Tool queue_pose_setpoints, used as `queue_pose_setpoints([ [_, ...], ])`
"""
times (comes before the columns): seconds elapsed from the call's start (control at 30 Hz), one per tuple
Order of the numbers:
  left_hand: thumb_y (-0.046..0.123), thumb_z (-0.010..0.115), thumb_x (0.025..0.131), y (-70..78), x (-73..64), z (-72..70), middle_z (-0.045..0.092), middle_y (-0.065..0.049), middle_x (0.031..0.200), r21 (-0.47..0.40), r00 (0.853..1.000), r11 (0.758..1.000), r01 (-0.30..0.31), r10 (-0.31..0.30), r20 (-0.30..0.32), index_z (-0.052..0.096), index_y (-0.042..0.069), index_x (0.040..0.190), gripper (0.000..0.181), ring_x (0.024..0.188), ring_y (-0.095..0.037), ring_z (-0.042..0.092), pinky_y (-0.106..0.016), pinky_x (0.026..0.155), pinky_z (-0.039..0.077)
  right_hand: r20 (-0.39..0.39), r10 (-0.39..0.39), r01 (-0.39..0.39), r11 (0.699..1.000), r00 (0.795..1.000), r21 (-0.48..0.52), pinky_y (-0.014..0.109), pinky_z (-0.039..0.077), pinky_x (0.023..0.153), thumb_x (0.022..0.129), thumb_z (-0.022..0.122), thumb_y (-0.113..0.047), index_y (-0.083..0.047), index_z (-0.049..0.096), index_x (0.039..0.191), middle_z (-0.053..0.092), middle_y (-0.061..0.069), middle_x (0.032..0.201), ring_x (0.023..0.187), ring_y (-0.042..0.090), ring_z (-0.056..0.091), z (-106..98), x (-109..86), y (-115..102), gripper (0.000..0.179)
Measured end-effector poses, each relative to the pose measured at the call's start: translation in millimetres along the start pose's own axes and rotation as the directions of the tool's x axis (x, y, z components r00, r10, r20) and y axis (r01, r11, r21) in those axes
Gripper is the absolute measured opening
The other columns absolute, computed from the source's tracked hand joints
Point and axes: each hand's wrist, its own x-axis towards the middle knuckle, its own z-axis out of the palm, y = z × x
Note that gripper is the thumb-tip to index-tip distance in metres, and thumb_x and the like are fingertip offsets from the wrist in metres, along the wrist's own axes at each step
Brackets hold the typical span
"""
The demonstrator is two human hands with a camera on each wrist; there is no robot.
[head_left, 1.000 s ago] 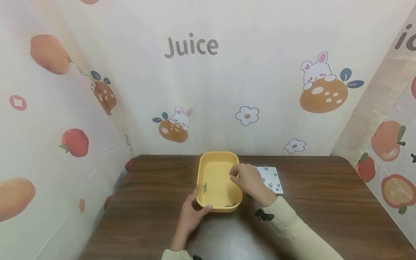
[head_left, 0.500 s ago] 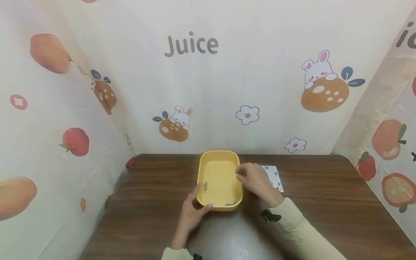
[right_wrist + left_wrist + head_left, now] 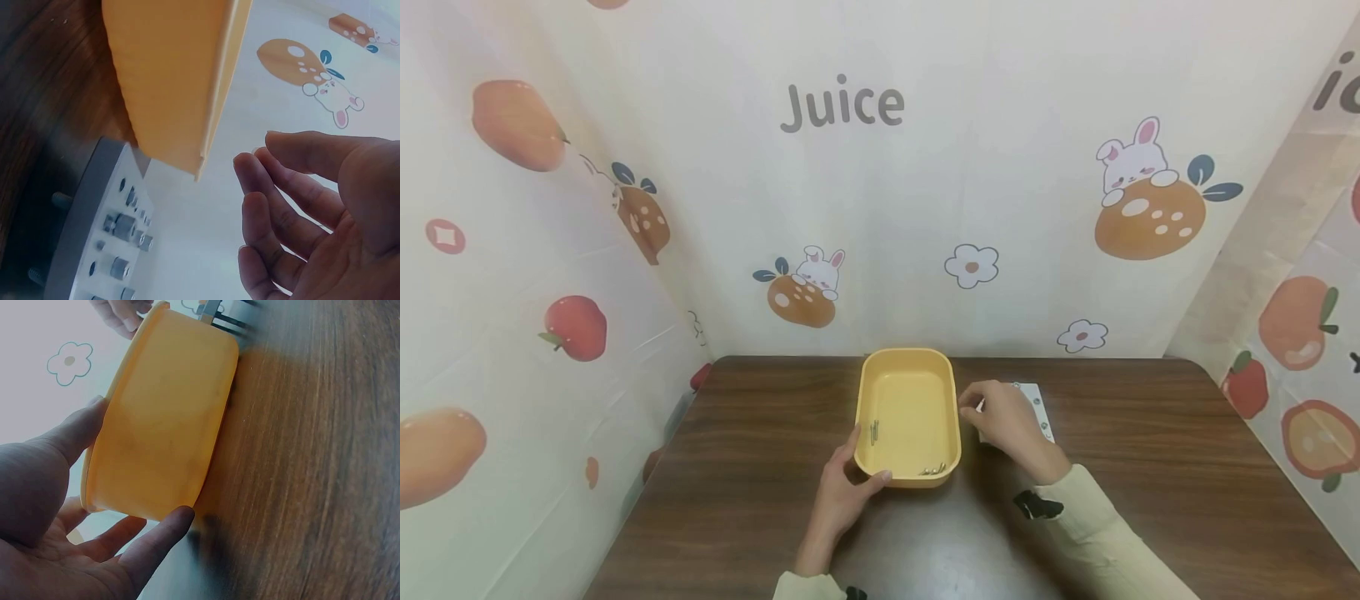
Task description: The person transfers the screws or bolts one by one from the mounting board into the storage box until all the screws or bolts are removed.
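Observation:
My left hand (image 3: 842,496) holds the near left corner of a yellow plastic tray (image 3: 908,481), thumb on the front rim and fingers along the left side. Two thin screws (image 3: 874,432) lie inside by the left wall. More small metal screws (image 3: 933,471) are gathered at the near right corner. Just right of the tray, my right hand (image 3: 1009,419) hovers over a pale metal plate (image 3: 106,206), partly hiding it in the head view. Its fingers are loosely bent with nothing between them in the right wrist view. Several bolts (image 3: 124,227) and holes show on the plate's face.
Everything stands on a dark wood table (image 3: 760,425). A printed curtain (image 3: 880,200) with fruit and rabbits closes off the back and both sides. Threaded ends (image 3: 61,200) stick out beneath the plate.
My right hand has moved right, from over the tray's right rim to above the plate. The left hand and the tray have stayed in place.

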Motion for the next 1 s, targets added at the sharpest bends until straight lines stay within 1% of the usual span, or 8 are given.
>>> queue_pose_setpoints([
  [0.07, 0.024, 0.091, 0.083, 0.4, -0.3, 0.0, 0.048, -0.025, 0.159, -0.004, 1.0, 1.0, 0.0, 0.0, -0.001, 0.043, 0.01, 0.162, 0.094, 0.148, -0.048, 0.042, -0.067, 0.119, 0.033, -0.008, -0.009, 0.009, 1.0, 1.0, -0.014, 0.035, 0.053, 0.065, 0.089, 0.077, -0.009, -0.01, 0.081, 0.093, 0.074, -0.002, 0.082, 0.067, 0.011, 0.06, 0, -0.8, 3, 0.006],
  [0.17, 0.023, 0.091, 0.083, 0.4, -0.5, 0.3, 0.048, -0.025, 0.159, -0.008, 1.0, 1.0, -0.001, 0.001, -0.002, 0.043, 0.009, 0.162, 0.094, 0.148, -0.049, 0.042, -0.068, 0.119, 0.033, -0.01, -0.013, 0.012, 1.0, 1.0, -0.016, 0.036, 0.055, 0.066, 0.089, 0.077, -0.008, -0.009, 0.081, 0.095, 0.075, 0.0, 0.086, 0.07, 0.013, 0.063, 0, -1.8, 7, 0.007],
  [0.3, 0.025, 0.092, 0.082, 0.0, -0.1, 1.2, 0.048, -0.025, 0.159, -0.005, 1.0, 1.0, 0.011, -0.011, -0.002, 0.043, 0.01, 0.162, 0.095, 0.148, -0.048, 0.042, -0.067, 0.12, 0.033, -0.012, 0.0, 0.0, 1.0, 1.0, -0.012, 0.034, 0.053, 0.064, 0.089, 0.077, -0.008, -0.008, 0.081, 0.096, 0.077, 0.002, 0.088, 0.069, 0.012, 0.062, -1, -3.4, 11, 0.008],
  [0.4, 0.026, 0.092, 0.082, -0.4, 0.0, 1.5, 0.049, -0.025, 0.158, -0.002, 1.0, 1.0, 0.009, -0.009, 0.001, 0.043, 0.011, 0.162, 0.095, 0.148, -0.048, 0.042, -0.067, 0.12, 0.032, -0.019, 0.006, -0.006, 1.0, 1.0, -0.019, 0.033, 0.051, 0.061, 0.089, 0.077, -0.008, -0.009, 0.08, 0.095, 0.076, 0.001, 0.087, 0.068, 0.011, 0.06, -1, -4.9, 13, 0.007],
  [0.5, 0.024, 0.092, 0.082, -1.4, -0.5, 1.4, 0.049, -0.026, 0.157, -0.005, 1.0, 1.0, -0.006, 0.006, 0.003, 0.043, 0.01, 0.162, 0.095, 0.147, -0.049, 0.042, -0.067, 0.12, 0.032, -0.024, -0.003, 0.002, 1.0, 1.0, -0.021, 0.032, 0.051, 0.061, 0.088, 0.077, -0.005, -0.008, 0.08, 0.095, 0.075, 0.001, 0.084, 0.068, 0.012, 0.06, -1, -6.7, 15, 0.008],
  [0.67, 0.023, 0.092, 0.082, -2.7, -1.3, 0.8, 0.048, -0.026, 0.158, -0.005, 0.999, 0.999, -0.033, 0.033, 0.0, 0.044, 0.009, 0.161, 0.094, 0.148, -0.049, 0.041, -0.067, 0.12, 0.031, -0.041, -0.006, 0.005, 1.0, 0.999, -0.023, 0.034, 0.052, 0.064, 0.087, 0.074, 0.0, -0.005, 0.081, 0.098, 0.075, 0.004, 0.086, 0.071, 0.015, 0.062, 0, -8.3, 21, 0.013],
  [0.77, 0.024, 0.091, 0.082, -2.6, -1.1, 0.3, 0.048, -0.026, 0.158, -0.003, 0.999, 0.999, -0.033, 0.033, 0.001, 0.044, 0.009, 0.162, 0.094, 0.148, -0.049, 0.041, -0.067, 0.12, 0.031, -0.051, -0.005, 0.003, 1.0, 0.999, -0.025, 0.036, 0.054, 0.066, 0.087, 0.073, 0.0, -0.004, 0.08, 0.098, 0.077, 0.007, 0.089, 0.072, 0.017, 0.063, 0, -8.4, 26, 0.013],
  [1.0, 0.024, 0.091, 0.083, 0.9, -0.4, -0.2, 0.048, -0.025, 0.159, -0.001, 1.0, 1.0, -0.016, 0.016, 0.0, 0.043, 0.01, 0.162, 0.094, 0.148, -0.048, 0.042, -0.067, 0.12, 0.032, -0.026, 0.067, -0.067, 0.998, 0.997, -0.014, 0.04, 0.057, 0.07, 0.088, 0.077, -0.002, -0.002, 0.079, 0.103, 0.077, 0.009, 0.094, 0.08, 0.022, 0.067, -3, -10.0, 32, 0.015],
])
